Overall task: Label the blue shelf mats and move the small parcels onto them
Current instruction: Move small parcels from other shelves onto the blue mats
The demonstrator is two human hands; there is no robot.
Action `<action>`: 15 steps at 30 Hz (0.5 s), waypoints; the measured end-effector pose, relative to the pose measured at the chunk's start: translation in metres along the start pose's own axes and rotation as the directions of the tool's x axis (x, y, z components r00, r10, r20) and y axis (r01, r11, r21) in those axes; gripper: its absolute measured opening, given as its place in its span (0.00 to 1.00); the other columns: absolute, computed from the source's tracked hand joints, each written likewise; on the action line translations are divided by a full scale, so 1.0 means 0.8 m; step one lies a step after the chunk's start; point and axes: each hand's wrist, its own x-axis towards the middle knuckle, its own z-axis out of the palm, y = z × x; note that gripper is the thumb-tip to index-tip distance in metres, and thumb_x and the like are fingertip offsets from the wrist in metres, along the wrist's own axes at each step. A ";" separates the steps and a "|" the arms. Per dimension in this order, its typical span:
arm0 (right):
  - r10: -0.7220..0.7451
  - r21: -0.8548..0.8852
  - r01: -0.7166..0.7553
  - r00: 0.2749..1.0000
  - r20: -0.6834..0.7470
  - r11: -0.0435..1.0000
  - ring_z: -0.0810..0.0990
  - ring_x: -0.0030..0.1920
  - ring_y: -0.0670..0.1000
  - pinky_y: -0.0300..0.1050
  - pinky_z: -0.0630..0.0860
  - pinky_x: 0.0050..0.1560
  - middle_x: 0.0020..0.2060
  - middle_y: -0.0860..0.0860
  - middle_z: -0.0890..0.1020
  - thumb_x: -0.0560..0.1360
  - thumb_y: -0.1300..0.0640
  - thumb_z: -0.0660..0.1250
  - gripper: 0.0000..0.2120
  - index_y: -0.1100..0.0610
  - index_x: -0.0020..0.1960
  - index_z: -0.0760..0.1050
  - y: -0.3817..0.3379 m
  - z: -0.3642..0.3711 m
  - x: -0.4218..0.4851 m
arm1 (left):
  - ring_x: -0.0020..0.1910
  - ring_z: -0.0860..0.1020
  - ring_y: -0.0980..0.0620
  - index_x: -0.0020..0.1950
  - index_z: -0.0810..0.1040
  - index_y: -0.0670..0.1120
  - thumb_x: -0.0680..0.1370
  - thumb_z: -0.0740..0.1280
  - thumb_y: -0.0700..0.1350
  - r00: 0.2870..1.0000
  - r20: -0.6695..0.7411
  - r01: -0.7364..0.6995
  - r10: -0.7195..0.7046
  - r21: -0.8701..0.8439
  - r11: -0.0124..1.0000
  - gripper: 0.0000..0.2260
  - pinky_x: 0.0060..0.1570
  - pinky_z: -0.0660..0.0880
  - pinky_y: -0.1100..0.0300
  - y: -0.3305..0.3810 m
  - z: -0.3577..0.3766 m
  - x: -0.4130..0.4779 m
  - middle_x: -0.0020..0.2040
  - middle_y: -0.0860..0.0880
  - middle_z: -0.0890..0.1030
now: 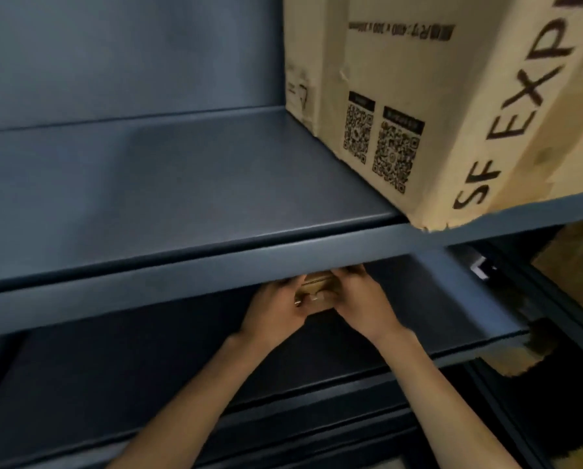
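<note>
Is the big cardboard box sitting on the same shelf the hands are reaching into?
No, the big cardboard box sits one shelf above.

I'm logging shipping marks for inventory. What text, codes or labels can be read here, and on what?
"SF EXP", cut off by the frame edge: side of the large cardboard box on the upper shelf.
Two QR codes with header strips: same box, too small to read.
Line of print near its top: blurred.
Small parcel held in both hands: no readable text.

Dark blue metal shelving [215,262], dim light; large cardboard box [435,96] upper shelf right.
</note>
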 end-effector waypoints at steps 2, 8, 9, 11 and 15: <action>-0.050 0.012 0.050 0.998 -0.028 0.999 0.77 0.57 0.57 0.54 0.79 0.48 0.63 0.55 0.74 0.73 0.52 0.70 0.28 0.43 0.70 0.65 -0.015 0.006 0.003 | 0.61 0.76 0.41 0.71 0.68 0.48 0.74 0.67 0.47 0.999 -0.024 0.037 -0.036 0.048 0.998 0.25 0.56 0.77 0.45 -0.009 -0.009 -0.016 0.63 0.42 0.78; -0.272 0.083 0.273 0.962 -0.030 0.958 0.78 0.58 0.55 0.52 0.80 0.45 0.65 0.54 0.74 0.73 0.47 0.70 0.30 0.40 0.72 0.63 -0.134 0.045 -0.009 | 0.73 0.63 0.46 0.73 0.67 0.47 0.75 0.64 0.43 0.976 -0.174 0.158 -0.132 0.142 0.977 0.25 0.69 0.66 0.52 -0.048 -0.097 -0.106 0.71 0.48 0.70; -0.310 0.093 0.311 0.950 -0.034 0.946 0.79 0.57 0.56 0.52 0.81 0.44 0.66 0.54 0.73 0.72 0.46 0.71 0.31 0.40 0.72 0.64 -0.159 0.053 -0.011 | 0.74 0.61 0.47 0.73 0.67 0.46 0.75 0.65 0.42 0.968 -0.208 0.172 -0.139 0.150 0.974 0.25 0.71 0.64 0.55 -0.056 -0.116 -0.124 0.72 0.49 0.70; -0.373 0.130 0.373 0.927 -0.029 0.919 0.80 0.57 0.56 0.53 0.81 0.43 0.69 0.54 0.71 0.71 0.47 0.72 0.31 0.41 0.71 0.66 -0.213 0.070 -0.017 | 0.76 0.58 0.48 0.72 0.69 0.45 0.74 0.67 0.39 0.945 -0.276 0.221 -0.173 0.153 0.963 0.26 0.73 0.59 0.58 -0.072 -0.153 -0.166 0.73 0.49 0.68; -0.463 0.192 0.453 0.886 0.008 0.871 0.81 0.54 0.55 0.50 0.81 0.43 0.71 0.53 0.68 0.71 0.46 0.72 0.27 0.42 0.68 0.70 -0.331 0.112 -0.045 | 0.75 0.59 0.45 0.69 0.72 0.43 0.72 0.68 0.37 0.889 -0.381 0.340 -0.255 0.174 0.924 0.25 0.73 0.58 0.55 -0.106 -0.232 -0.266 0.71 0.47 0.70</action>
